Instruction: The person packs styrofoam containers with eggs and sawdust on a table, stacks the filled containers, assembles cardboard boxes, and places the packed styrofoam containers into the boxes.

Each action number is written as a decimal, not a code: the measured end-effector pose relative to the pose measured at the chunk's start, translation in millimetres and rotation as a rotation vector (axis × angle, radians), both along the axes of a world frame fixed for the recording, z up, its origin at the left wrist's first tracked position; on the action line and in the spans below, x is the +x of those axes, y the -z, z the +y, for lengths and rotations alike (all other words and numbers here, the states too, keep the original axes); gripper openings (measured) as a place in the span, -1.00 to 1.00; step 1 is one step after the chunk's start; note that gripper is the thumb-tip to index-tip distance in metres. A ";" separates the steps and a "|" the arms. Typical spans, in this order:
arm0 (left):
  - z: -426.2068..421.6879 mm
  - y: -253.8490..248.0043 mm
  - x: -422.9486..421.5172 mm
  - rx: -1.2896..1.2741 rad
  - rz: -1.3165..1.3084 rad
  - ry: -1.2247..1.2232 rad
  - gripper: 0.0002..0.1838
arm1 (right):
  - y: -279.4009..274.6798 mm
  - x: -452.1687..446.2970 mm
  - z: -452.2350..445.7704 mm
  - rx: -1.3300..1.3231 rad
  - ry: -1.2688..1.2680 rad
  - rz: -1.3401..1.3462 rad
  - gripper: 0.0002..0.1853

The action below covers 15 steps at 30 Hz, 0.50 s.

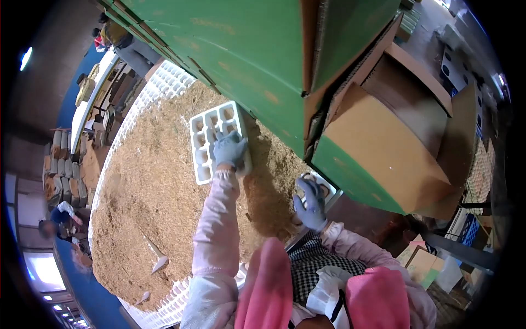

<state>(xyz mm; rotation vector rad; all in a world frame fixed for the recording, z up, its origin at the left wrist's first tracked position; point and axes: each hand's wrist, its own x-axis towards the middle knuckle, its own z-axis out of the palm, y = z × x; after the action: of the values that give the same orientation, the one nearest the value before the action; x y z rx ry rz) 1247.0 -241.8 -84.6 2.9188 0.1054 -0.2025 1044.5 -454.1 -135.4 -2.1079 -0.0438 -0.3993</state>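
A white foam tray (205,174) with rows of cups lies on a bed of brown husk-like material (137,197). Several cups hold brownish contents that I cannot name. My left hand (229,150), in a grey glove, is over the tray's right side, fingers bent down into the cups; what they close on is hidden. Lower right, my right hand (312,205), also gloved, has its fingers curled round a small rounded pale object (299,192) at the edge of the husk. A white tray corner (330,189) shows just behind that hand.
Large green cartons (235,49) stand along the far side, close to both hands. An open cardboard box (383,131) is at the right. White molded trays (164,82) edge the husk bed. A pale scoop-like piece (159,264) lies on the husk. Other people (123,41) are at the left.
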 end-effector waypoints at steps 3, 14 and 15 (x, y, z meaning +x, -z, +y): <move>0.2 -2.8 -56.0 -0.047 -0.051 0.220 -0.61 | -2.4 18.5 -3.1 0.136 0.074 0.030 -0.57; -1.6 -27.2 -221.9 -0.189 -0.109 0.595 -0.63 | -13.2 -20.8 -25.0 0.057 0.079 0.106 -0.56; 24.3 -33.8 -241.2 -0.124 -0.149 0.438 -0.63 | -13.9 -26.4 -23.7 -0.044 0.083 0.131 -0.52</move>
<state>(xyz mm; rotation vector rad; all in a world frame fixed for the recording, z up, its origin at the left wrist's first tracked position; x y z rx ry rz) 1005.8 -217.5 -50.8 2.7810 -0.5515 -0.0543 1018.1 -477.8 -121.5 -2.1802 0.1124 -0.3107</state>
